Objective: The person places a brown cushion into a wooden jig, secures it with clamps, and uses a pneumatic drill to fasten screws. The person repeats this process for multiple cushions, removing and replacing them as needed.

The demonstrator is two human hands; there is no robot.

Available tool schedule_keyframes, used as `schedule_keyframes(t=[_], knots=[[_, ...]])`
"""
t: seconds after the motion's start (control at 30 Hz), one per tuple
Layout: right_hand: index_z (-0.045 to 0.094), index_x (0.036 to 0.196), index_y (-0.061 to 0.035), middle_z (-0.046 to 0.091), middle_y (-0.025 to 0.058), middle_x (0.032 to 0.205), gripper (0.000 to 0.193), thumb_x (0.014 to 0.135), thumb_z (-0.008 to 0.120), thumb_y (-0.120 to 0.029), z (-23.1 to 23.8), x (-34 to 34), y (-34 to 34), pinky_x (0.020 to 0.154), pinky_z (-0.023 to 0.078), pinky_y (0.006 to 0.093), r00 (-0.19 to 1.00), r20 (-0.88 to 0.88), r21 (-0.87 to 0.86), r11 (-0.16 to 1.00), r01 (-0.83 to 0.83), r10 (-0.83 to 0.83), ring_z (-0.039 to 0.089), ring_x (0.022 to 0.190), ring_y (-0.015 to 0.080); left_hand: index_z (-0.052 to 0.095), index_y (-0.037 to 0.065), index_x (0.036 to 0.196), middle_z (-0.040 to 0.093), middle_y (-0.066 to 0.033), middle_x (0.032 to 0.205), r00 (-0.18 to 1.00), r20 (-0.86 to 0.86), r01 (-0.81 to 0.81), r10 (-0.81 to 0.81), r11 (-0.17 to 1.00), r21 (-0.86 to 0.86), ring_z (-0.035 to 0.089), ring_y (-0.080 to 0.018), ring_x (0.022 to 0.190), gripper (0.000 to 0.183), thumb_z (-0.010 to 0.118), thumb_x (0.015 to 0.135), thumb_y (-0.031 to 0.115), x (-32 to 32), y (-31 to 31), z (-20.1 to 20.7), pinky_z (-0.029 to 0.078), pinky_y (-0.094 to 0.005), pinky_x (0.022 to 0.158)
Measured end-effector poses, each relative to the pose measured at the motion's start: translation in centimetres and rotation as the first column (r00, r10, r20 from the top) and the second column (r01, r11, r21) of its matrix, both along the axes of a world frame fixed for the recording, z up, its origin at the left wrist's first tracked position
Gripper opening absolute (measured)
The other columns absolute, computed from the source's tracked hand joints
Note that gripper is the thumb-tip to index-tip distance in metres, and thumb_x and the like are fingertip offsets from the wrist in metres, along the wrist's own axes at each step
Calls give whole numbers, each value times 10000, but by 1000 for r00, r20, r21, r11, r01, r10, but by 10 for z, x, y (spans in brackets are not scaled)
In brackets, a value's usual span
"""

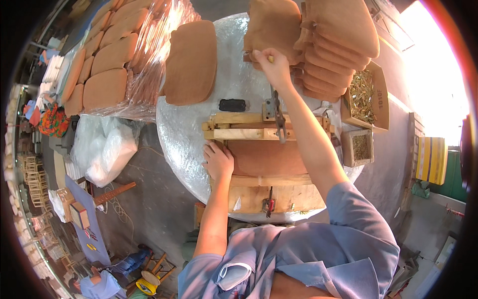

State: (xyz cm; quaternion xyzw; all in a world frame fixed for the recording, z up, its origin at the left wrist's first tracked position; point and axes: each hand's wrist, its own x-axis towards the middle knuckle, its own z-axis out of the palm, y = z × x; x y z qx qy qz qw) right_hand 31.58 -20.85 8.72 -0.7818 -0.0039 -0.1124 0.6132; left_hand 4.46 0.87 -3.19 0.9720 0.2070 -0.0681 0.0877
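A wooden jig (239, 133) stands on the round, plastic-wrapped table in front of me. A brown seat pad (266, 157) lies within it, partly covered by its bars. My left hand (219, 160) rests with fingers apart on the pad's left end, fingertips at the front bar. A metal toggle clamp (269, 109) is mounted on the jig's upper bar. My right hand (273, 65) reaches beyond it, closed round its lever, whose yellowish tip shows between the fingers. That hand is beside a brown seat pad (274, 25) on the far pile; my forearm hides the jig's right part.
A single brown pad (191, 62) and a small black block (232, 105) lie on the table (177, 144). Tall pad stacks (341, 30) stand far right. Boxes of small metal pieces (362, 94) and brownish bits (359, 148) sit at the right edge. Wrapped pads (114, 55) stand left.
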Motion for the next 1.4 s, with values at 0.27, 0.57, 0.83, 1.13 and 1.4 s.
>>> schedule_keyframes(t=[0.27, 0.57, 0.83, 1.13, 1.4], knots=[[693, 1239, -38, 690, 10, 859, 728, 1152, 320, -658, 18, -39, -68, 796, 494, 290, 832, 196, 599, 609, -521, 519, 618, 762, 143, 279, -24, 1650, 421, -260, 1615, 999, -14, 43, -43, 999, -23, 500, -389, 1450, 752, 521, 1095, 423, 5, 0, 6, 512, -688, 1024], [705, 1101, -46, 692, 1, 899, 310, 1135, 616, -340, -67, -339, -24, 713, 524, 270, 891, -263, 255, 864, 435, -371, 619, 782, 85, 239, -28, 1666, 425, -260, 1592, 998, -49, 30, -33, 998, -58, 515, -389, 1417, 803, 547, 1077, 424, 3, 3, 9, 529, -648, 1006], [743, 1106, -20, 717, 58, 834, 334, 1040, 703, -345, -136, -479, 46, 617, 525, 341, 702, -539, -21, 840, 542, -466, 653, 674, 132, 190, -46, 1680, 440, -267, 1540, 993, -51, 101, -110, 983, -156, 537, -392, 1363, 865, 561, 1061, 430, 0, 6, 21, 526, -609, 1002], [706, 884, -81, 523, -53, 651, 284, 1058, 711, -306, -90, -553, 71, 500, 364, 275, 660, -459, 290, 602, 744, -594, 469, 554, 51, 222, -7, 1682, 385, -301, 1613, 951, 145, 299, -272, 927, -226, 447, -442, 1467, 832, 564, 1056, 421, -19, 42, -10, 423, -625, 1146], [672, 1011, -82, 573, -27, 698, 210, 1051, 710, -284, -120, -622, 82, 462, 411, 254, 528, -551, 262, 467, 845, -646, 487, 510, 67, 637, 109, 1368, 514, -195, 1493, 254, 350, 947, -902, 306, 101, 478, -395, 1402, 558, 763, 924, 422, -90, 20, 6, 420, -597, 1096]])
